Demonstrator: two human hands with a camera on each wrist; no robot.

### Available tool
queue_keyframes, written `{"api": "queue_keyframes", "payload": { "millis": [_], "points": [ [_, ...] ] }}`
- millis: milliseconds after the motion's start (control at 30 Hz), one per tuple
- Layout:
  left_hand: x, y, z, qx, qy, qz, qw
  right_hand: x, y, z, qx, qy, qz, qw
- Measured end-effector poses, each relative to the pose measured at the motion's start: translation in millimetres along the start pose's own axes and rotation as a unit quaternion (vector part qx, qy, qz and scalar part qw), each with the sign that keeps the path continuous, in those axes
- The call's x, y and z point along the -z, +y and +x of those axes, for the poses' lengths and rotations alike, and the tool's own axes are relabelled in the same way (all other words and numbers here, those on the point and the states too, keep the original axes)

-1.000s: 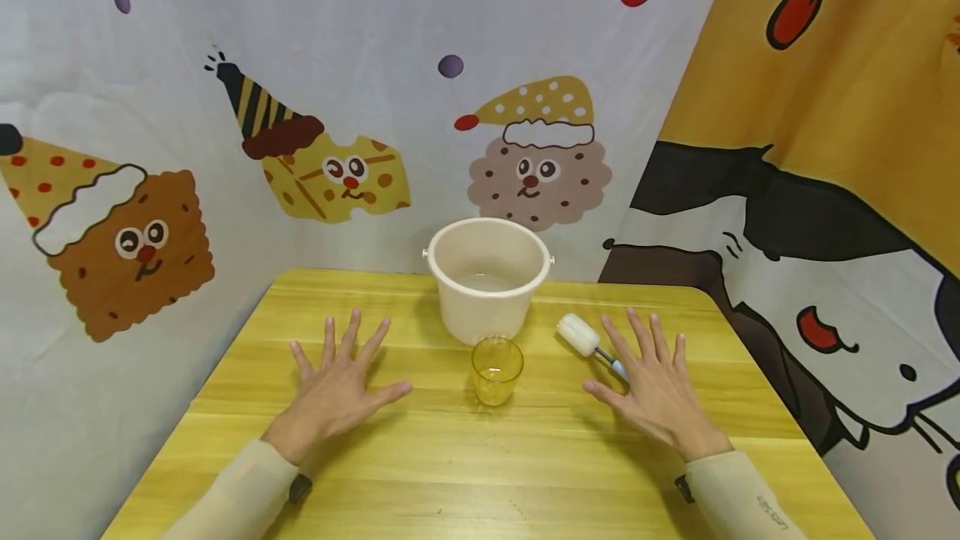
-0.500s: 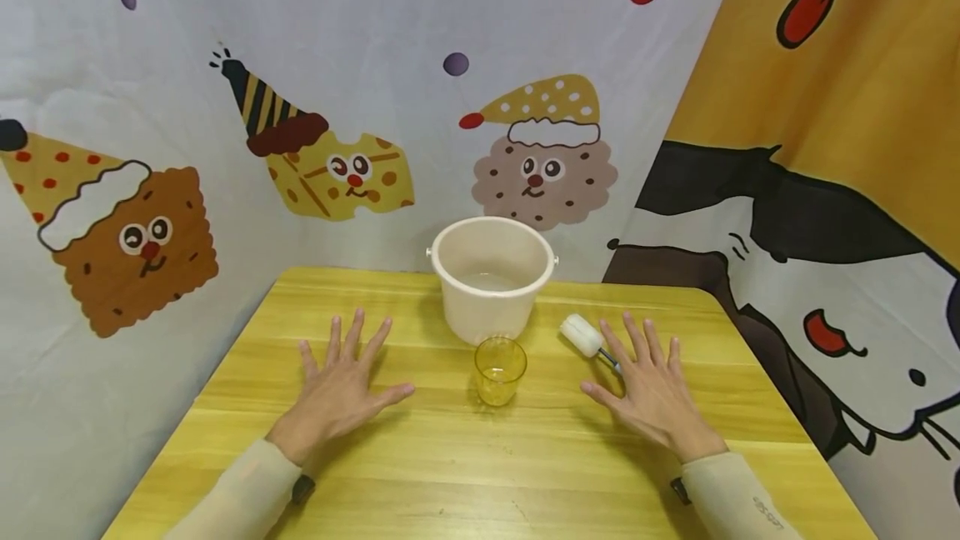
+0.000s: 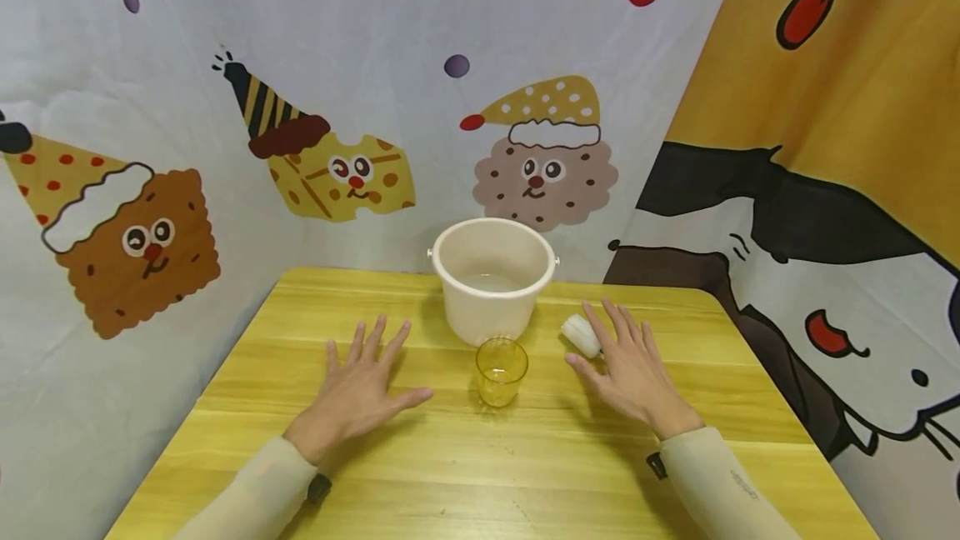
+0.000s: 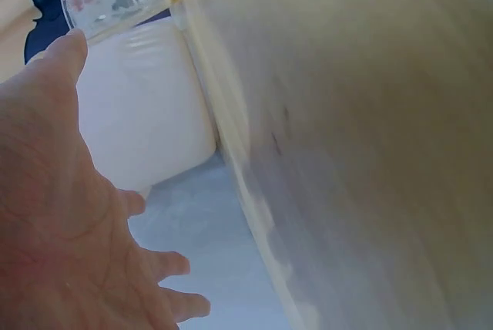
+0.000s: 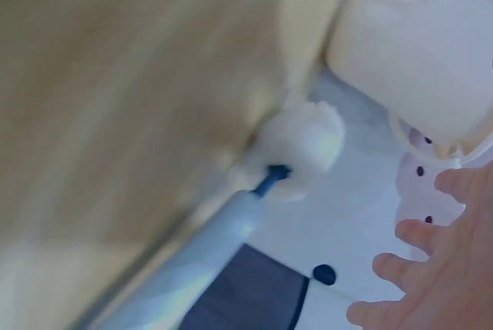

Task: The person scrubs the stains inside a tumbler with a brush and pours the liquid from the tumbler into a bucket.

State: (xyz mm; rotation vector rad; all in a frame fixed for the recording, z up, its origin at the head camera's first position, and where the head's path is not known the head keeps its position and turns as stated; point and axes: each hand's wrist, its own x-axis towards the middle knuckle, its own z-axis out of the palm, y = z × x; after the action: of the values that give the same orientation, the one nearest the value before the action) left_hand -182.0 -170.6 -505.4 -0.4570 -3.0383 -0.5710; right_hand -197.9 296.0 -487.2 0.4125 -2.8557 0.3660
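Observation:
My left hand [image 3: 356, 394], fingers spread, is held over the left part of the table and holds nothing. Over on the right, my right hand [image 3: 633, 369] is spread too, above a sponge brush. The brush's white sponge head [image 3: 581, 335] shows past the thumb and forefinger; its handle is hidden under the hand in the head view, but the right wrist view shows the pale blue handle [image 5: 196, 260]. Between the hands stands a clear yellow cup [image 3: 501, 373], upright. Just behind it is a cream bucket [image 3: 491, 307] with a little clear liquid at the bottom.
The yellow wood-grain table [image 3: 472, 473] ends at a curtain [image 3: 360, 40] printed with cartoon biscuits and cheese, which hangs behind and to both sides. The bucket stands near the back edge.
Both hands have shifted inward toward the middle, the right one also slightly forward, so it now covers the brush's handle. Cup, bucket and brush have stayed in place.

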Motion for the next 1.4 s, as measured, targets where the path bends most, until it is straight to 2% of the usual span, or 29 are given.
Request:
{"api": "queue_keyframes", "payload": {
  "millis": [200,600,800,1133,1233,1400],
  "points": [
    [-4.1,11.1,2.1,-0.011,-0.016,-0.013,0.9997,9.6,-13.2,25.4,0.010,0.015,0.035,0.999],
    [-13.5,34.3,10.6,-0.055,-0.021,-0.053,0.9968,22.6,-30.5,68.7,0.040,0.051,0.072,0.995],
    [-17.6,50.5,17.2,-0.088,-0.017,-0.081,0.9927,23.4,-37.8,87.1,0.029,0.042,0.099,0.994],
    [-31.4,73.3,27.1,-0.123,-0.032,-0.127,0.9837,19.9,-50.2,115.5,0.025,0.009,0.142,0.989],
    [-35.9,78.3,31.0,-0.140,-0.027,-0.146,0.9790,16.9,-51.8,124.2,0.032,0.009,0.159,0.987],
    [-43.1,86.0,37.2,-0.145,-0.013,-0.179,0.9730,11.0,-53.5,136.1,0.055,0.011,0.154,0.987]
  ]
}}
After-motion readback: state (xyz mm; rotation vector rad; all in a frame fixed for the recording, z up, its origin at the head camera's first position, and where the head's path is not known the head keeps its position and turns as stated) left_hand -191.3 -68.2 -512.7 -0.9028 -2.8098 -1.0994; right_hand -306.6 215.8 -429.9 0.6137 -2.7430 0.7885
